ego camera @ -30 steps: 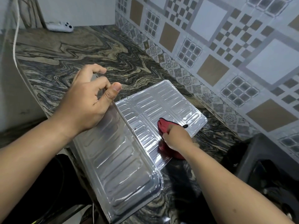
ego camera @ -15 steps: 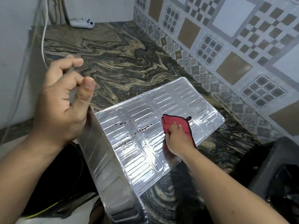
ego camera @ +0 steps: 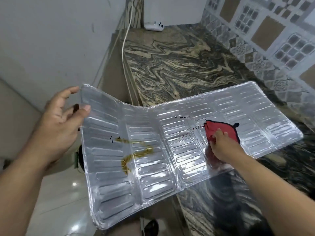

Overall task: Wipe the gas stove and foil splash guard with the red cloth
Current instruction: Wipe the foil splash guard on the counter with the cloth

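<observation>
1. Fingers of your left hand (ego camera: 58, 126) are spread and loosely bent at the far-left corner of the foil splash guard (ego camera: 153, 160); the thumb tip lies on the shiny face at its left edge and the forefinger reaches to the corner, though a firm pinch cannot be confirmed
2. Fingers of your right hand (ego camera: 221, 145) are curled down onto the red cloth (ego camera: 219, 132), bunching its near edge and pressing it against the guard
3. You have the guard opened out nearly flat, ribbed face up; its right panels lie on the marbled counter (ego camera: 179, 65), while the left panels overhang the counter's edge above the pale floor (ego camera: 59, 193)
4. You have the cloth on the right half of the guard, far of centre; a dark trim and a small dark loop show at its right corner
5. Soiling noted: a yellow-brown streak (ego camera: 136, 154) on the left panels and dark specks (ego camera: 185, 126) just left of the cloth
6. Surroundings: patterned wall tiles (ego camera: 272, 31) run along the right; a white device (ego camera: 154, 26) sits at the far end of the counter, with a white cable (ego camera: 126, 34) hanging beside it
7. Gas stove: cannot be identified in this view
</observation>
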